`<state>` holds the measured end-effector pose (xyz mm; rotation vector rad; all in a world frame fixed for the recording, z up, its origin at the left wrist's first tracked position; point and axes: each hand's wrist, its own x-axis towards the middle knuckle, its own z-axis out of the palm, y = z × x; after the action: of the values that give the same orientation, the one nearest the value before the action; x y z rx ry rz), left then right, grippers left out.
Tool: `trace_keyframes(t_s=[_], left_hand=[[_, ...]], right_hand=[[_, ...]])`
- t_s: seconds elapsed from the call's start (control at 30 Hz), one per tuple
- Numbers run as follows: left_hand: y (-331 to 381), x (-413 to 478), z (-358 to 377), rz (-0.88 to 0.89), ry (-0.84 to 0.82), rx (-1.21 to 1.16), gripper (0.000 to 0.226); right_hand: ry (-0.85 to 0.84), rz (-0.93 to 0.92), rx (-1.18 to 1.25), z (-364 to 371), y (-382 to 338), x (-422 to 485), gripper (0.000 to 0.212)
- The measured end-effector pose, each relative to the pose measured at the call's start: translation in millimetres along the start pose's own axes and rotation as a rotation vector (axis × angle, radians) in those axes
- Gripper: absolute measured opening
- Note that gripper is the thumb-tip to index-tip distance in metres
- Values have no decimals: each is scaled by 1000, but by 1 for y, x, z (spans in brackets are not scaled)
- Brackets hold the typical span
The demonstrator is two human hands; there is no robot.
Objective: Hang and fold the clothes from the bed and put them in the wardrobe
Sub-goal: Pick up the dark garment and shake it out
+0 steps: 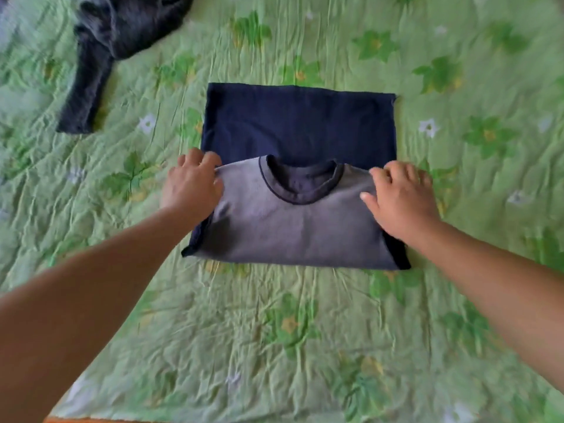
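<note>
Head view: shirt [293, 227] flat on bedspread [274, 331], grey collar half doubled over navy half. Left hand [192, 184] pinching left-side shoulder corner; right hand [399, 199], fingers curled, gripping right-side shoulder corner. Long edge of fold set left-to-right between hands, both equally near. Navy half directly beyond fingertips; probable next fold: forward, away from body.
</note>
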<state>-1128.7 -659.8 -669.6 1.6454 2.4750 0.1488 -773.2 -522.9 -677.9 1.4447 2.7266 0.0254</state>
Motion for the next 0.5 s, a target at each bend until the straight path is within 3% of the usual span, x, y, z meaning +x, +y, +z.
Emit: trace_keyframes(t_s=[0.07, 0.17, 0.33, 0.5], left_hand=[[17, -24, 21, 107, -209, 50, 38], [23, -75, 60, 328, -429, 349, 54], [14, -88, 93, 328, -296, 393, 35], [18, -108, 83, 294, -458, 322, 29]], right_hand=[[-148, -189, 48, 15, -24, -25, 52], [-318, -352, -59, 49, -48, -71, 44], [-152, -311, -80, 75, -52, -75, 17], [-280, -354, -14, 60, -55, -90, 25]])
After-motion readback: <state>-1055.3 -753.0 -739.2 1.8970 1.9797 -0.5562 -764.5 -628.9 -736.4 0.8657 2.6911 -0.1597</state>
